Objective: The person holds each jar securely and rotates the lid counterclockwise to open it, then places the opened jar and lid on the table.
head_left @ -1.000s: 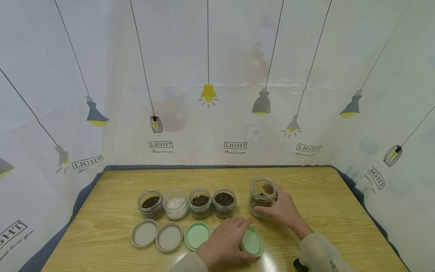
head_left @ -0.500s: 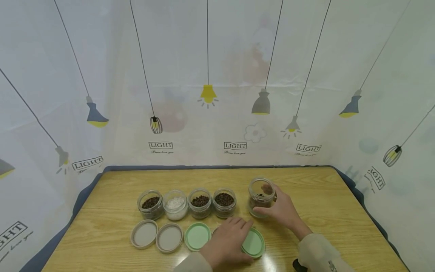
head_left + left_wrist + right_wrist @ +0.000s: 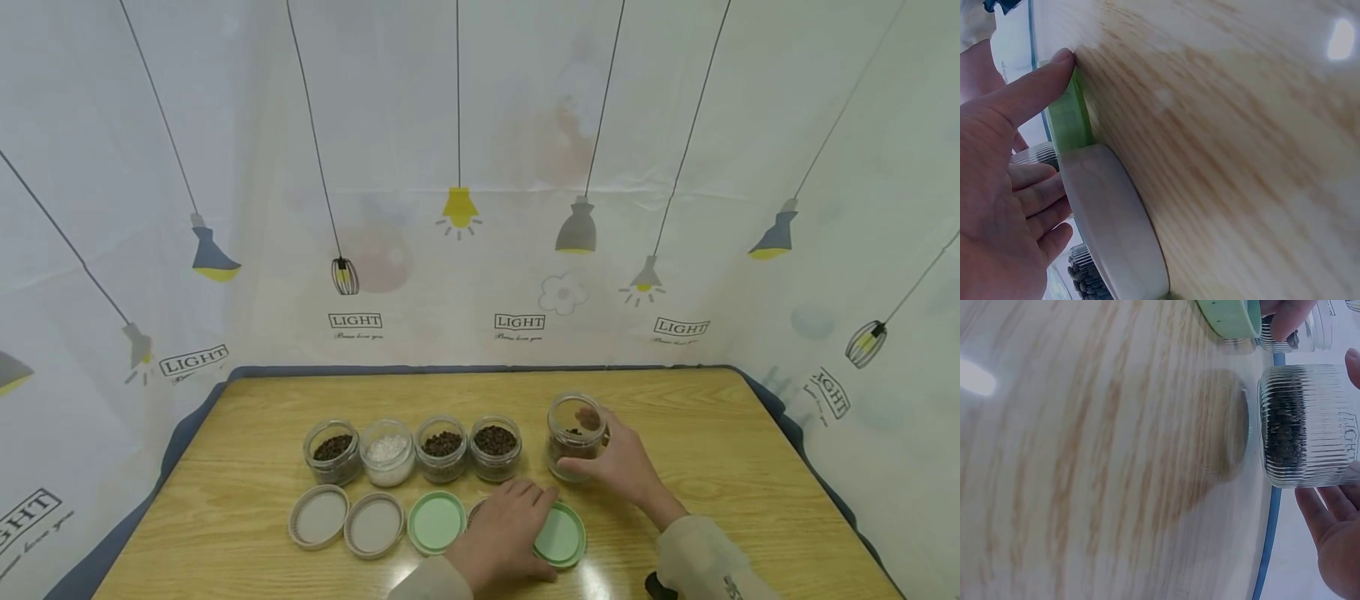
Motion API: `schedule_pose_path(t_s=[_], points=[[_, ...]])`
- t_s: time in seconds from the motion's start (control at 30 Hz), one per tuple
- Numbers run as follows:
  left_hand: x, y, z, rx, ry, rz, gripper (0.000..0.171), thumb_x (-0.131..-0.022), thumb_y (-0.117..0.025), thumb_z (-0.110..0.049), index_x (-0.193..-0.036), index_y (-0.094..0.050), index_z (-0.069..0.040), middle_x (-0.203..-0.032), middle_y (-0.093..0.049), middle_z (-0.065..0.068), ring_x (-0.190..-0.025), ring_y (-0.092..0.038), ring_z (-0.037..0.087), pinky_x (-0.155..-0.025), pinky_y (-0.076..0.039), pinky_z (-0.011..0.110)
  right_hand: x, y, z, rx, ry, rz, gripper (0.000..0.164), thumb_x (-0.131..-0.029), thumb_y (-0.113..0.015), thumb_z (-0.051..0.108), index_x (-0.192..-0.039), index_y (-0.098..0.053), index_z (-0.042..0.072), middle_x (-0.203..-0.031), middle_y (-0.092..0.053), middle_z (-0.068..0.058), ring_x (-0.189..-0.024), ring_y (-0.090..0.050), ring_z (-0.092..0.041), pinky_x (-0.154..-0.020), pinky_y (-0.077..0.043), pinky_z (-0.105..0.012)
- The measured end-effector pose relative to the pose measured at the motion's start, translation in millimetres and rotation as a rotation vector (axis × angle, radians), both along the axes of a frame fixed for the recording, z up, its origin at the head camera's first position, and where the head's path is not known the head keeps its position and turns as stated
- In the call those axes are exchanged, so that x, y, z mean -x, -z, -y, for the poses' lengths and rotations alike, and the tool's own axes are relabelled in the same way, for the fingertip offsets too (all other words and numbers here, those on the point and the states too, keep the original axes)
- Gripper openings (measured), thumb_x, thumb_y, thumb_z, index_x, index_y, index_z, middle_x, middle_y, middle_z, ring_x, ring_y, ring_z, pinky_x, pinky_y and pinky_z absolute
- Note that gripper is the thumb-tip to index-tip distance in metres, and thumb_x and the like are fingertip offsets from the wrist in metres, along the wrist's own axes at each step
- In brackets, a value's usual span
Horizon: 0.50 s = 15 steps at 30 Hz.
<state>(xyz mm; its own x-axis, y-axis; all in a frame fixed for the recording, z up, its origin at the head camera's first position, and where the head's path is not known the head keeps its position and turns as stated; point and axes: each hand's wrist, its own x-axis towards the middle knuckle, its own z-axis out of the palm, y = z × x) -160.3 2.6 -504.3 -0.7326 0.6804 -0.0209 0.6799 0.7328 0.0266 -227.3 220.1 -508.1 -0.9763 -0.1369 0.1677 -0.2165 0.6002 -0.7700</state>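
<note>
My right hand (image 3: pixel 618 462) grips a clear ribbed glass jar (image 3: pixel 1307 425) from its right side, thumb at the front and fingers behind. The jar is lidless and upright, with dark grains in its lower part. In the head view, my left hand (image 3: pixel 504 529) holds a green lid (image 3: pixel 560 536) by its edges, thumb at the near rim. This lid lies flat on the table, inner side up. A white lid (image 3: pixel 1116 219) sits beside the green one in the left wrist view; my left hand mostly covers it in the head view.
Lidless jars stand in a row to the left: several with dark grains (image 3: pixel 495 442) and one with white grains (image 3: pixel 387 450). In front lie two whitish lids (image 3: pixel 318 517) and another green lid (image 3: pixel 437 522). The wooden table (image 3: pixel 720 450) meets a printed cloth (image 3: pixel 420 108) behind.
The green lid under my left hand has gone from slightly tilted to flat, and that hand has shifted a little right. My right hand and the jar have barely moved left.
</note>
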Motion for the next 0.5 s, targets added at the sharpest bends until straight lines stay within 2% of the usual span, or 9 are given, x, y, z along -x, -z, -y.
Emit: schedule_pose_path(t_s=[0.33, 0.5], points=[[0.0, 0.1, -0.5, 0.027, -0.014, 0.013, 0.102, -0.066, -0.070, -0.076, -0.144, -0.043, -0.016, -0.134, -0.056, -0.004, -0.126, -0.050, 0.013, -0.113, -0.037, 0.032, -0.8, 0.7, 5.4, 0.014, -0.014, -0.005, 0.094, -0.067, -0.087, 0.044, -0.141, -0.044, 0.006, -0.134, -0.060, -0.013, -0.127, -0.055, -0.030, -0.105, -0.044, -0.053], [-2.4, -0.3, 5.0, -0.029, -0.001, -0.002, 0.098, -0.067, -0.072, -0.072, -0.143, -0.043, -0.017, -0.136, -0.055, -0.004, -0.127, -0.049, 0.014, -0.114, -0.036, 0.033, -0.6, 1.1, 10.5, 0.029, -0.024, -0.001, 0.091, -0.068, -0.088, 0.039, -0.141, -0.045, 0.007, -0.133, -0.060, -0.013, -0.126, -0.056, -0.030, -0.105, -0.045, -0.053]])
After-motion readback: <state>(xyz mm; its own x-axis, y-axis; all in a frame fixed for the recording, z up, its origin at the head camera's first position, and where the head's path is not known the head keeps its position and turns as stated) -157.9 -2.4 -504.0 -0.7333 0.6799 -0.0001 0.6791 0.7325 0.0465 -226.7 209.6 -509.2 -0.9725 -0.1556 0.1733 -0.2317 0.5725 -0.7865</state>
